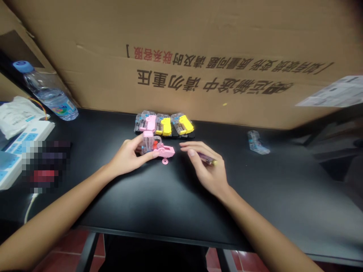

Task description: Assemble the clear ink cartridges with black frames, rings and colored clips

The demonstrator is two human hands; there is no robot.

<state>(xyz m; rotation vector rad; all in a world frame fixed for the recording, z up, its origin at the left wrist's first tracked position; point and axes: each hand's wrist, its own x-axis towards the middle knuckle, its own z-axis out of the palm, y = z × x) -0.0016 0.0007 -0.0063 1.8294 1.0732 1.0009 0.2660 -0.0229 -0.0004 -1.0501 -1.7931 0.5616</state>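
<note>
My left hand point(129, 155) grips a small pink and clear plastic toy point(156, 148) that rests on the black table point(159, 204). A loose pink disc point(165, 161) lies just beside it. My right hand point(208, 168) hovers to the right with its fingers curled around a thin dark stick with a yellowish tip point(208, 160). Behind the hands stands a row of three similar toys, one pink point(147, 122) and two yellow point(164, 125), point(183, 124).
A big cardboard box point(198, 56) walls off the back of the table. A water bottle point(47, 90), a white bag point(15, 115) and a white power strip point(19, 145) sit at the left. A clear plastic piece point(256, 142) lies at the right.
</note>
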